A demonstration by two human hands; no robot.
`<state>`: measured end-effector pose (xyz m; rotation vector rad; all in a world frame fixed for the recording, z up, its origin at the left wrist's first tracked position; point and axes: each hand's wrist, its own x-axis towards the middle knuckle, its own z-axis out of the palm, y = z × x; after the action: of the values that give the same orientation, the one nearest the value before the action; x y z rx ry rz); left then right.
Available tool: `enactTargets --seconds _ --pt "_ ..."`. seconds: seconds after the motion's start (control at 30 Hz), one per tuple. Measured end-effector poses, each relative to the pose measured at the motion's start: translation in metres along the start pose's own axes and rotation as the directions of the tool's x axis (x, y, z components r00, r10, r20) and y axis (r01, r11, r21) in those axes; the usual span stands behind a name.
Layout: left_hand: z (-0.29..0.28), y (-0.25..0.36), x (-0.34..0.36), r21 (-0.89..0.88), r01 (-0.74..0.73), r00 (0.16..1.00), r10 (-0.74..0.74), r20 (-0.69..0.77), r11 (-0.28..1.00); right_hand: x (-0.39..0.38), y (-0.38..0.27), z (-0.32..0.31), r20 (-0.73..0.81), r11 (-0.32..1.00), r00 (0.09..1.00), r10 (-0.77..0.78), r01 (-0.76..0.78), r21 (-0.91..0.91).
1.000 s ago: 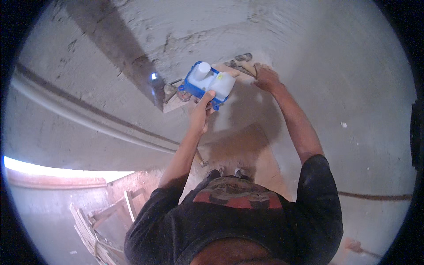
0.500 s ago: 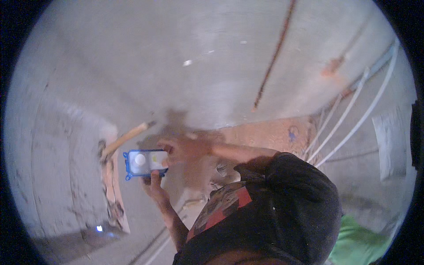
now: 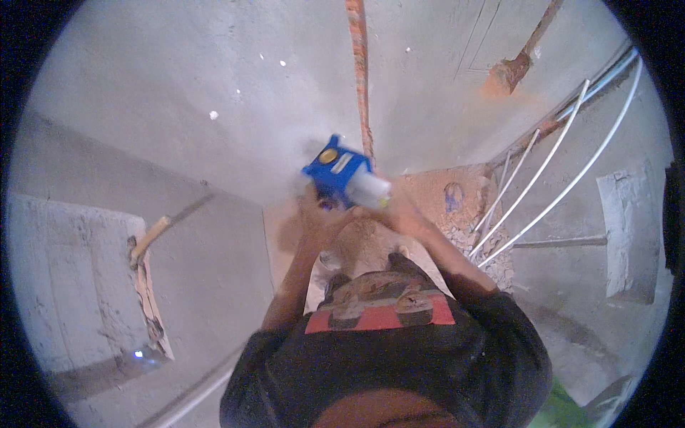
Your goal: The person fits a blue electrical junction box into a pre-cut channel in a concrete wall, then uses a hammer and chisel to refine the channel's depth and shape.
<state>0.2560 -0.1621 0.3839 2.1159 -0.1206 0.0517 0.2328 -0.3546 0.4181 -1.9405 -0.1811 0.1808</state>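
The blue and white box (image 3: 335, 170) has moved from the left to the middle, and it is tilted now. The left hand (image 3: 312, 212) holds it from below. The right hand (image 3: 397, 215) is by its white end, too blurry to tell if it grips. Behind is the grey wall (image 3: 285, 107).

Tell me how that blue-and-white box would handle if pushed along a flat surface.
The blue-and-white box is probably stiff: its blue body looks angular and unbent, though blurred. Its squared outline and projecting corners make rolling unlikely. The white block jutting from one side could make it tip if set down on that side.
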Motion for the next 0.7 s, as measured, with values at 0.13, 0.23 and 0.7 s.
enactTargets --seconds 0.13,0.23,0.7 --pt "0.062 0.068 0.029 -0.162 -0.072 0.990 0.090 0.108 0.984 -0.017 0.009 -0.075 -0.189 0.997 0.982 -0.002 0.017 0.078" --pt "0.098 0.098 0.038 -0.212 -0.068 0.972 0.113 0.206 0.975 -0.037 0.018 -0.108 -0.368 0.998 0.928 -0.064 0.067 -0.003" --pt "0.178 0.162 0.092 -0.362 -0.374 0.841 0.477 0.257 0.854 -0.052 0.039 -0.187 -0.644 0.996 0.765 -0.008 -0.049 -0.071"
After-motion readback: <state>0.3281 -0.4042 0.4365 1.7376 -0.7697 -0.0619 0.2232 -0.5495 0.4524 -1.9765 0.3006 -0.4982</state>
